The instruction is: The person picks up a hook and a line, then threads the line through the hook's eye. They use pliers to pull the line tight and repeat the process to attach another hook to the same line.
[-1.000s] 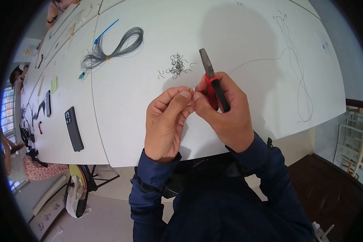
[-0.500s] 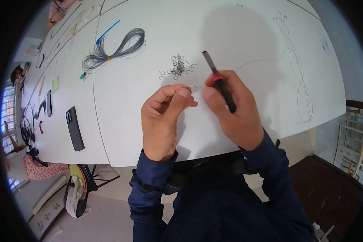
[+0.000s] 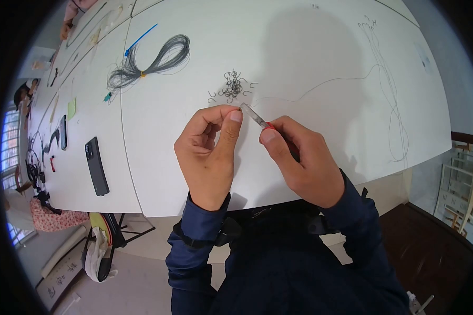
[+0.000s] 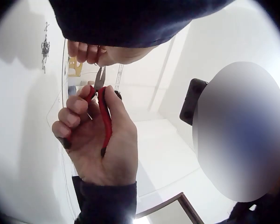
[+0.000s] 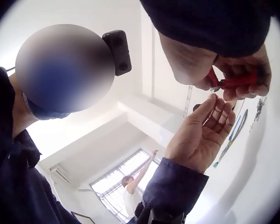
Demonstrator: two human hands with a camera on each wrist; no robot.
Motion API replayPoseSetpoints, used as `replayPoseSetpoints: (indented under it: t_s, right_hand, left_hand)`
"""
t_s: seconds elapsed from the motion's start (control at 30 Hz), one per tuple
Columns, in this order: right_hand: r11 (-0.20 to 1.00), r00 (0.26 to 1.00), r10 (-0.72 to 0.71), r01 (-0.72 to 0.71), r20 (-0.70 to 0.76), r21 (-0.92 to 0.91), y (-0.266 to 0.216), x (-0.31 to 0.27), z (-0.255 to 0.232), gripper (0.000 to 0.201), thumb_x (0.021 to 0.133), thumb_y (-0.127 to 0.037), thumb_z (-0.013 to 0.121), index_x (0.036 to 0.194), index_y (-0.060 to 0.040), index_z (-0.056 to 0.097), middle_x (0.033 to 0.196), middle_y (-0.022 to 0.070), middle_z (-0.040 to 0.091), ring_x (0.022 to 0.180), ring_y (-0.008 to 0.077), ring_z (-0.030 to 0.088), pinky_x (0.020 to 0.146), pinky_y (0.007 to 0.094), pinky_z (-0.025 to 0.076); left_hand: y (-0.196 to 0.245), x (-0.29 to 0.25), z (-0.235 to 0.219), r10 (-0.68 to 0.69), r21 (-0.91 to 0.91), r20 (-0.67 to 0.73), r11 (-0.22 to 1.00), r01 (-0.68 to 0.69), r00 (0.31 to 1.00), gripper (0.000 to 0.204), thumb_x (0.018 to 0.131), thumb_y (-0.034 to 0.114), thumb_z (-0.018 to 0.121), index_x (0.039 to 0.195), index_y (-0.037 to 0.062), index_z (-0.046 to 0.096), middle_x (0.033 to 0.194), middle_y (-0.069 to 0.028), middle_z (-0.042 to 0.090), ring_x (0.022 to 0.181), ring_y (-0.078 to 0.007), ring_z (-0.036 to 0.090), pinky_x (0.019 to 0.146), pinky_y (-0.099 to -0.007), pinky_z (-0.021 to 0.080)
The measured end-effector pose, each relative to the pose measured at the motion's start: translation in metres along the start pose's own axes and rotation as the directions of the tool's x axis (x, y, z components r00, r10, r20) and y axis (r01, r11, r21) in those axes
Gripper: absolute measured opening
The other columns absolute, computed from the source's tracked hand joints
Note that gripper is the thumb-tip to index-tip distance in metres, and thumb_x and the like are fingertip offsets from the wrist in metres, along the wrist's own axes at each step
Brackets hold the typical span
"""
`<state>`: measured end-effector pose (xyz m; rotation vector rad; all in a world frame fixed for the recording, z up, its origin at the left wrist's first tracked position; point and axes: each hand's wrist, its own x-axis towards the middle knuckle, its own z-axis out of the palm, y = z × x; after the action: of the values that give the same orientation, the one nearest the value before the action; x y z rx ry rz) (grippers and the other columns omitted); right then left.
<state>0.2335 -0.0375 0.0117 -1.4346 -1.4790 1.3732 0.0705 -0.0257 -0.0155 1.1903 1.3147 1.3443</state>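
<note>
My left hand (image 3: pixel 210 152) pinches the end of a thin line (image 3: pixel 331 80) between thumb and index finger. Whatever else lies in that pinch is small and mostly hidden. My right hand (image 3: pixel 307 157) grips red-handled pliers (image 3: pixel 255 116), their metal tips right at the left fingertips. In the left wrist view the pliers (image 4: pixel 101 79) point up at the pinch, their handles spread in the palm. Just beyond the left fingertips, a pile of small dark hooks (image 3: pixel 233 86) lies on the white table (image 3: pixel 184 126). From the hands, the line runs right to looped strands (image 3: pixel 391 100) with hooks at their top.
A coil of grey line (image 3: pixel 165 56) tied with a yellow band lies at the back left, by a blue strip (image 3: pixel 142 39). Farther left are a dark phone (image 3: pixel 96 167) and a second phone (image 3: pixel 63 133). Another person's arm (image 3: pixel 68 23) shows at the far left.
My right hand first drew away from the left, then turned the pliers from pointing up to pointing left, bringing their tips to the left fingertips. My left hand shifted slightly left, still pinching.
</note>
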Motion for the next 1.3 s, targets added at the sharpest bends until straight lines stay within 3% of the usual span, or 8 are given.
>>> replayPoseSetpoints:
  t_s: [0.37,0.57,0.67,0.87,0.97,1.07,1.17,1.3]
  right_hand:
    - [0.999,0.999,-0.035,0.035,-0.021,-0.009,0.002,0.003,0.002,0.032,0.098,-0.026,0.058,0.089,0.0042,0.062,0.061,0.0118,0.059,0.053,0.0204,0.055,0.055,0.033,0.044]
    - [0.999,0.999,-0.035,0.035,-0.027,-0.012,0.004,0.005,0.004,0.033,0.098,-0.027,0.058,0.089,0.0044,0.063,0.061,0.0117,0.058,0.053,0.0189,0.054,0.054,0.0324,0.043]
    - [0.998,0.997,-0.06,0.059,-0.039,-0.026,0.009,0.007,0.004,0.034,0.099,-0.028,0.058,0.09,0.005,0.063,0.061,0.0102,0.057,0.053,0.0163,0.052,0.054,0.0318,0.043]
    - [0.995,0.996,-0.052,0.057,-0.066,0.083,0.01,0.012,0.005,0.033,0.099,-0.028,0.058,0.095,0.0047,0.063,0.066,0.0075,0.059,0.059,0.0111,0.052,0.056,0.0285,0.042]
    - [0.982,0.993,-0.07,0.085,-0.095,0.167,0.012,0.017,0.01,0.031,0.098,-0.027,0.06,0.097,0.0038,0.063,0.073,0.006,0.063,0.065,0.009,0.053,0.06,0.0266,0.043]
    - [0.962,0.998,-0.043,0.055,-0.05,0.269,0.012,0.024,0.012,0.027,0.097,-0.025,0.061,0.097,0.0023,0.064,0.076,0.0026,0.063,0.069,0.007,0.053,0.063,0.025,0.043]
    - [0.889,0.999,0.023,-0.005,-0.032,0.458,0.004,0.023,0.011,0.024,0.096,-0.022,0.062,0.097,0.0015,0.064,0.075,0.0007,0.061,0.069,0.0065,0.052,0.064,0.0236,0.043]
    - [0.88,0.999,0.032,-0.041,0.026,0.473,0.004,0.024,0.006,0.022,0.095,-0.021,0.062,0.095,0.0011,0.064,0.073,0.0008,0.06,0.067,0.0071,0.052,0.062,0.0228,0.042]
  left_hand:
    - [0.002,0.004,0.003,-0.012,-0.04,-0.007,0.999,0.012,1.0,0.008,0.092,0.005,0.068,0.096,-0.0024,0.066,0.084,-0.0052,0.068,0.081,-0.009,0.062,0.081,-0.0244,0.048]
    - [-0.004,0.007,0.005,0.057,0.02,-0.031,0.998,-0.056,0.998,0.007,0.094,0.003,0.064,0.097,-0.0037,0.063,0.081,-0.0084,0.067,0.073,-0.0138,0.065,0.072,-0.0263,0.053]
    - [0.0,0.006,0.004,0.004,0.056,-0.013,0.998,-0.003,1.0,0.008,0.095,0.003,0.063,0.097,-0.0041,0.063,0.079,-0.0089,0.067,0.072,-0.0145,0.065,0.073,-0.0272,0.054]
    - [0.003,0.011,0.003,-0.147,-0.206,0.062,0.966,0.157,0.987,0.013,0.095,0.009,0.064,0.101,-0.0032,0.065,0.083,-0.0092,0.069,0.075,-0.0154,0.065,0.074,-0.0281,0.054]
    - [0.001,0.01,0.007,-0.188,-0.328,0.023,0.926,0.185,0.982,0.018,0.094,0.011,0.068,0.1,-0.005,0.067,0.089,-0.0101,0.069,0.075,-0.0136,0.063,0.072,-0.0281,0.054]
    - [0.005,0.005,0.008,-0.229,-0.448,0.102,0.858,0.251,0.968,0.019,0.093,0.011,0.068,0.102,-0.0057,0.068,0.092,-0.0109,0.069,0.078,-0.0138,0.063,0.073,-0.0292,0.053]
    - [0.003,0.001,0.005,-0.28,-0.481,0.152,0.817,0.318,0.948,0.018,0.093,0.01,0.068,0.102,-0.006,0.067,0.093,-0.0108,0.069,0.079,-0.0146,0.063,0.074,-0.0302,0.053]
    - [0.003,0.001,-0.002,-0.285,-0.478,0.22,0.802,0.358,0.933,0.02,0.095,0.011,0.064,0.104,-0.0064,0.067,0.091,-0.0104,0.068,0.078,-0.0153,0.063,0.076,-0.0304,0.053]
